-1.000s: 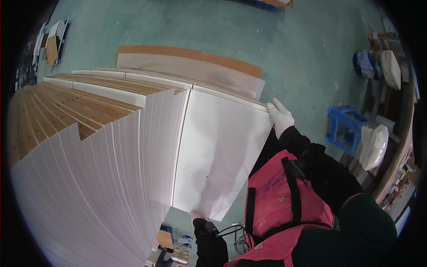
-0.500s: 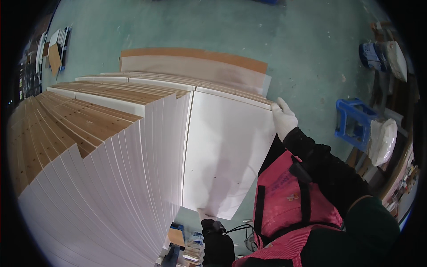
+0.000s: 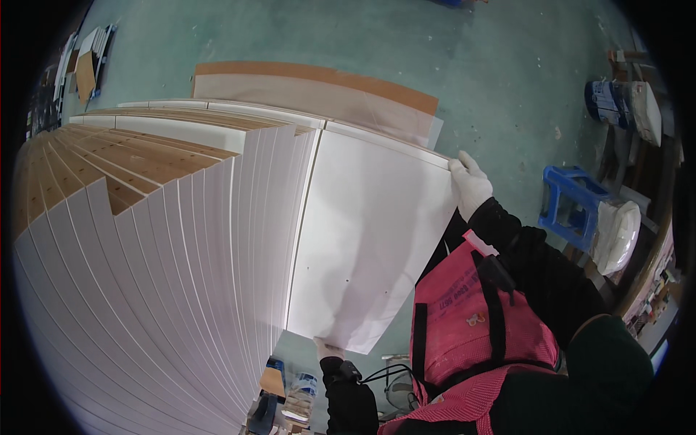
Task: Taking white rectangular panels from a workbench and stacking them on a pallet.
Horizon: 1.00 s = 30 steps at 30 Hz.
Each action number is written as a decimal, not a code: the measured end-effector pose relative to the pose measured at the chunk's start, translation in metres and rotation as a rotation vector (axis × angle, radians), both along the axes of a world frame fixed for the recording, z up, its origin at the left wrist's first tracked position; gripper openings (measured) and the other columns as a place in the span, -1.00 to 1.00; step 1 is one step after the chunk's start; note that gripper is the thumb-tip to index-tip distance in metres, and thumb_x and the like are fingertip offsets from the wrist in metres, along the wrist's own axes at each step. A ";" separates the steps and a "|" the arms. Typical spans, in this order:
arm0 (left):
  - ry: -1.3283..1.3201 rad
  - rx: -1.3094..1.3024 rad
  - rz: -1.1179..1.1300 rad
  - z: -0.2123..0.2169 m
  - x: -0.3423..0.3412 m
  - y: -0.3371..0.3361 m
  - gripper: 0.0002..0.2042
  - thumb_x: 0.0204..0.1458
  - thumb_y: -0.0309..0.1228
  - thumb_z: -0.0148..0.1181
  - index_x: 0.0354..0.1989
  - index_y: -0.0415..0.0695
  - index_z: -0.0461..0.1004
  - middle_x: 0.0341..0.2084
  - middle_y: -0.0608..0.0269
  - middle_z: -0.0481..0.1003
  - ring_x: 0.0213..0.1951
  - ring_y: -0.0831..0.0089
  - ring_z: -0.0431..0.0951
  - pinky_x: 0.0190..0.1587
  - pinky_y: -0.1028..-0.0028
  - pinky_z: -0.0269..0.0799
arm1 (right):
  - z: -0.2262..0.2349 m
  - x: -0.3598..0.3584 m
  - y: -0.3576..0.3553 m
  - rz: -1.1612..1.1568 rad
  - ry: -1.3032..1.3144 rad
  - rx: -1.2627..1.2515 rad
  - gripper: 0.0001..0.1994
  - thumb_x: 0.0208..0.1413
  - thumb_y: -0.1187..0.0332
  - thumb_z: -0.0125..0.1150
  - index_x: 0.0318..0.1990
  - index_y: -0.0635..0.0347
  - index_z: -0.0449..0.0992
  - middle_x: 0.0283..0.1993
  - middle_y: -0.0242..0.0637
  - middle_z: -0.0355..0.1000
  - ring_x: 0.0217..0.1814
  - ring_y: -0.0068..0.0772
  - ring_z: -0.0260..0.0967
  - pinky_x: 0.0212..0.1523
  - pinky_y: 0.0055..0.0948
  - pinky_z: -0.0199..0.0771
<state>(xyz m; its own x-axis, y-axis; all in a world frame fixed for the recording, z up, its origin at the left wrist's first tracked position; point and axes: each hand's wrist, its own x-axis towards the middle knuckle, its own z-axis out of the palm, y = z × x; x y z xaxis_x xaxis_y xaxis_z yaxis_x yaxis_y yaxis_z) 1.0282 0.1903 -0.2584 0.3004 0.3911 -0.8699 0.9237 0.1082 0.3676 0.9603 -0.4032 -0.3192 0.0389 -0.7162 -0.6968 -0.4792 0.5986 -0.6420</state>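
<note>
A wide white panel [image 3: 362, 239] stands at the right end of a long row of upright panels, its plain face turned toward me. My right hand [image 3: 471, 185], in a white glove, grips its far right corner, thumb and fingers over the edge. Down at the panel's near edge, my left hand [image 3: 330, 349] holds the lower border; its fingers are partly hidden by the board. The packed row of white panels [image 3: 181, 290] fills the left side, with brown drilled edges [image 3: 145, 163] on top.
Beyond the row, a flat sheet with a brown border [image 3: 319, 72] lies on the green floor [image 3: 493, 87]. At right are a blue plastic stool [image 3: 569, 206] and a white wrapped bundle [image 3: 616, 235]. Small boxes and bottles [image 3: 297, 399] sit near my left forearm.
The whole view has shifted slightly, with the panel row now higher and further left in the picture. Both hands keep hold of the white panel.
</note>
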 end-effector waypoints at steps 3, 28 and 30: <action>0.039 0.045 0.020 0.001 0.000 -0.002 -0.33 0.12 0.18 -0.03 0.16 -0.17 0.25 0.14 0.09 0.31 0.17 0.17 0.31 0.22 0.13 0.26 | 0.006 0.001 -0.001 -0.037 -0.062 0.030 -0.36 0.11 0.06 0.08 0.28 0.25 0.24 0.14 -0.05 0.41 0.19 -0.21 0.34 0.18 -0.45 0.25; -1.468 0.112 -1.857 0.034 0.103 -0.501 -0.81 0.00 -0.45 0.11 -0.21 -0.20 0.51 -0.14 0.05 0.51 0.01 0.02 0.46 0.16 0.08 0.27 | -0.027 -0.013 0.030 -0.824 -0.437 0.326 -0.21 0.20 -0.26 -0.29 0.17 0.38 0.33 0.15 -0.07 0.37 0.18 -0.23 0.32 0.17 -0.42 0.26; -1.526 0.118 -1.896 0.017 0.128 -0.534 -0.80 -0.03 -0.40 0.10 -0.23 -0.18 0.49 -0.15 0.09 0.50 -0.01 0.05 0.45 0.16 0.07 0.25 | -0.039 0.002 0.031 -0.810 -0.186 0.391 -0.21 0.16 -0.30 -0.23 0.03 0.39 0.45 -0.01 -0.10 0.48 0.01 -0.23 0.43 0.03 -0.43 0.38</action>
<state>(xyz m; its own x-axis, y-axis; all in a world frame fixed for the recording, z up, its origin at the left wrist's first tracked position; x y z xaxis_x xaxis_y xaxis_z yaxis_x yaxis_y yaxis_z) 1.1566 -0.3439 -0.2415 0.3596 -0.9147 0.1846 -0.8244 -0.2188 0.5220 0.9620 -0.3718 -0.3579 -0.2359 -0.2882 -0.9280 0.2722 0.8972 -0.3478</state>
